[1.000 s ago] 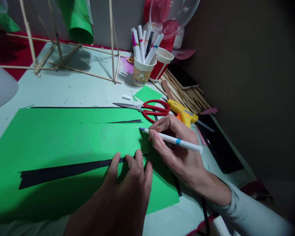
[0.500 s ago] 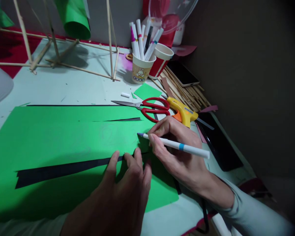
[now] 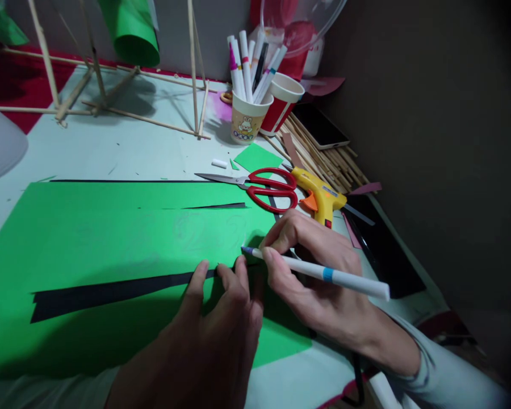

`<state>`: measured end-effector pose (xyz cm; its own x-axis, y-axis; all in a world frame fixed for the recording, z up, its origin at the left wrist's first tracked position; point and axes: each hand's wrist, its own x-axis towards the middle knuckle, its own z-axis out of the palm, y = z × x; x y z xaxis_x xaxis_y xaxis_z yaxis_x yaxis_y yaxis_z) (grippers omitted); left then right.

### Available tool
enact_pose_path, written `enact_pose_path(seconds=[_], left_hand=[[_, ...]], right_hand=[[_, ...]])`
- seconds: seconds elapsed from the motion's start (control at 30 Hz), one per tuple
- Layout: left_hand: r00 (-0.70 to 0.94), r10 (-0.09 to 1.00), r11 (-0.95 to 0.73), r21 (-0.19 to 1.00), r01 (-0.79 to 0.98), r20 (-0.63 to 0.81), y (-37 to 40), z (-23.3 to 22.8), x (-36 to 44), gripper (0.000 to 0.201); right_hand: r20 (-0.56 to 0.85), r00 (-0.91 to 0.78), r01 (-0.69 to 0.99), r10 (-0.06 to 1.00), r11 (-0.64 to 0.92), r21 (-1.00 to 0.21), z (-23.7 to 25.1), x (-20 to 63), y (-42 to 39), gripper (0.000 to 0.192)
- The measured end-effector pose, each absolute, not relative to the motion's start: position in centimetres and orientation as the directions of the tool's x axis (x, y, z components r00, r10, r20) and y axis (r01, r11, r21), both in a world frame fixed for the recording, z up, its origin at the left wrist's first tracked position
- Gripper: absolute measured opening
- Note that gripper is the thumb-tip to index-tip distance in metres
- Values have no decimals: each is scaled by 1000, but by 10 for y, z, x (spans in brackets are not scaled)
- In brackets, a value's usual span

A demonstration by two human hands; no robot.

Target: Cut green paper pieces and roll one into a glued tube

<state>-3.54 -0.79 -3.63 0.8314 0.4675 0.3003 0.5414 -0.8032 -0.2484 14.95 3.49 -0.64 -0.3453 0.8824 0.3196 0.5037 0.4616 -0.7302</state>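
Head view: my right hand (image 3: 319,272) is gripping the marker (image 3: 323,274); left hand (image 3: 213,329), fingers spread, is pinning green paper (image 3: 111,238) flat, advisably firmly

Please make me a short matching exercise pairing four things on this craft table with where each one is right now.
Things:
1. white marker
2. red-handled scissors
3. yellow glue gun
4. left hand

Places:
a. lying on the table just beyond the green paper's far edge
b. fingertips pressed on the green paper by the black strip
c. in the grip of the right hand, tip at the paper
d. lying to the right of the scissors, near the bundle of sticks

Pairs: 1-c, 2-a, 3-d, 4-b
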Motion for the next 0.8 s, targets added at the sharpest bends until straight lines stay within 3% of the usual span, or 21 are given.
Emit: enact_pose_path(seconds=[0.43,0.63,0.8], left_hand=[[823,460,-802,-241,546,334,-8,-40,-34,34],[845,463,-804,-275,528,268,-9,-37,-38,49],[829,478,-783,-287,552,290,-11,-42,-36,53]], right_hand=[[236,-320,354,918,346,-869,-12,140,38,14],[423,-12,320,906,404,-857,-5,143,39,17],[403,136,213,905,371,-904,-5,151,48,15]])
